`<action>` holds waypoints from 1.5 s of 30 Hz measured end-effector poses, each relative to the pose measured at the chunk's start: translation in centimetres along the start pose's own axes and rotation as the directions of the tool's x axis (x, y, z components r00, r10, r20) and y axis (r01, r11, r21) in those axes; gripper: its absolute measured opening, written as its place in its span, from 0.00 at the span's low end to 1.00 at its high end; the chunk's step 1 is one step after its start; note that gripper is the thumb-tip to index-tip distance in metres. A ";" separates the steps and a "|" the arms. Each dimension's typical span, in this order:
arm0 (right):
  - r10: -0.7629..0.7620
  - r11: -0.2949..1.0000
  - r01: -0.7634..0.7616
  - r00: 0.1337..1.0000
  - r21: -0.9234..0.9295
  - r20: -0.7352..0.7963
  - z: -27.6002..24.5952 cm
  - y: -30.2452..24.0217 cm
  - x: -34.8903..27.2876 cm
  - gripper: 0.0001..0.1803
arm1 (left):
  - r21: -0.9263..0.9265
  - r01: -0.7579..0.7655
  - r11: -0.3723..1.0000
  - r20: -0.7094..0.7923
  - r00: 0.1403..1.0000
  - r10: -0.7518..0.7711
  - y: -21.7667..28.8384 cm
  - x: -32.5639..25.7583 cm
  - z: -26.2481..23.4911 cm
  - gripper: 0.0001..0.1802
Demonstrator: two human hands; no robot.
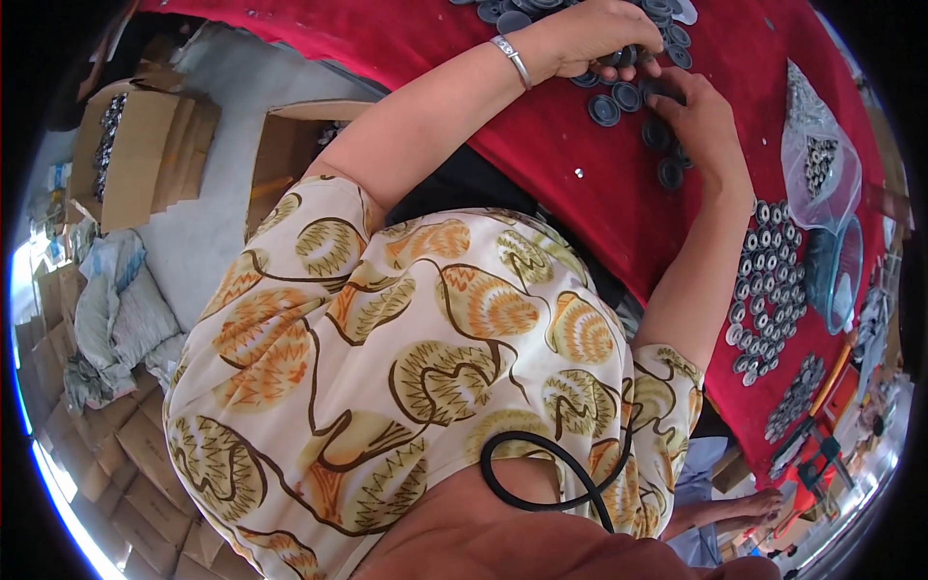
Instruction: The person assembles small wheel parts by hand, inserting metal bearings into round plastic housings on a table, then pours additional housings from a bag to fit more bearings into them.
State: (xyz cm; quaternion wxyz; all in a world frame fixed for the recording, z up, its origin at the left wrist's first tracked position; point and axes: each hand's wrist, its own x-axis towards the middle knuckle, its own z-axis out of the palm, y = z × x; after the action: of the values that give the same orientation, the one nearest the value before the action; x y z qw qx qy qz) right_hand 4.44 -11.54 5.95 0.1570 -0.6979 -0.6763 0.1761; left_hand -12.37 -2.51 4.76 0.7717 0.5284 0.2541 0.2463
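Note:
My left hand, with a silver bracelet on the wrist, is closed over a few small dark round discs at the top of the view. Close beside it, my right hand curls its fingers around a dark disc, partly hidden by the fingers. The fingertips of both hands nearly meet. Below and between them, loose dark grey discs with raised rims lie on the red cloth. More discs rest under my right palm and wrist. A heap of the same discs spreads beyond my left hand.
On the right lie rows of silver ringed discs, a clear plastic bag holding metal parts and a clear bluish container. Open cardboard boxes and white sacks stand on the left. Another person's hand shows at lower right.

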 end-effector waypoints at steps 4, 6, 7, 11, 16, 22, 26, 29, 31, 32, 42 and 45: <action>0.056 0.998 -0.055 0.998 0.041 -0.018 0.4 -0.2 0.2 0.19 | -0.064 0.095 0.993 -0.239 0.965 -0.108 0.5 0.7 0.1 0.11; 0.007 0.998 -0.002 0.997 0.056 -0.081 0.8 -0.7 -0.1 0.20 | -0.378 0.096 0.921 -0.001 0.995 -0.104 0.8 0.8 -0.8 0.12; -0.022 0.997 0.031 0.990 0.065 -0.141 0.9 -0.6 -0.1 0.21 | -0.443 0.101 0.891 -0.026 0.992 -0.125 1.1 0.7 -0.4 0.13; 0.234 0.640 -0.239 0.966 0.731 0.111 -0.3 0.6 0.1 0.18 | -0.516 -0.040 0.855 -0.125 0.992 -0.028 -0.4 3.6 1.1 0.10; 0.125 -0.241 -0.039 0.990 0.970 0.070 2.4 1.5 0.5 0.13 | -0.427 -0.319 0.846 -0.263 0.939 0.222 -0.3 5.6 3.2 0.05; 0.438 -0.487 0.152 0.894 0.860 0.091 2.9 -1.4 0.1 0.16 | 0.635 -0.695 0.337 -0.063 0.389 0.919 -1.3 6.2 6.2 0.07; 0.418 -0.512 0.274 0.908 0.814 -0.043 3.8 2.2 0.2 0.20 | 0.698 -0.668 0.256 0.096 0.443 0.892 -2.6 6.5 7.3 0.09; -0.060 -0.815 0.110 0.961 0.570 -0.271 4.7 4.9 -0.7 0.19 | 0.660 -0.742 -0.120 0.483 0.297 0.824 -3.0 6.9 8.0 0.09; 0.002 -0.838 0.166 0.954 0.520 -0.301 4.9 5.7 -1.2 0.19 | 0.674 -0.735 -0.079 0.448 0.322 0.834 -3.3 6.3 9.0 0.10; 0.047 -0.858 0.203 0.946 0.472 -0.322 4.5 5.0 -1.6 0.19 | 0.698 -0.715 -0.040 0.405 0.348 0.846 -3.3 6.0 9.4 0.11; 0.292 -0.829 0.405 0.901 0.384 -0.321 -2.7 10.9 -4.2 0.21 | 0.461 -0.885 0.057 0.342 0.237 0.909 -1.8 8.5 13.8 0.17; 0.567 -0.583 0.651 0.754 0.486 -0.330 -10.3 13.8 -8.4 0.25 | 0.402 -0.896 0.189 0.304 0.325 0.895 2.6 4.9 11.8 0.12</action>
State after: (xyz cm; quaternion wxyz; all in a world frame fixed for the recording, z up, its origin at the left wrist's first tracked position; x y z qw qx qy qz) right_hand 21.23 -20.25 9.09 0.9107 -0.0840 -0.0418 0.4022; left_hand -1.31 -6.61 10.23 0.3142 0.7566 -0.0469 0.5716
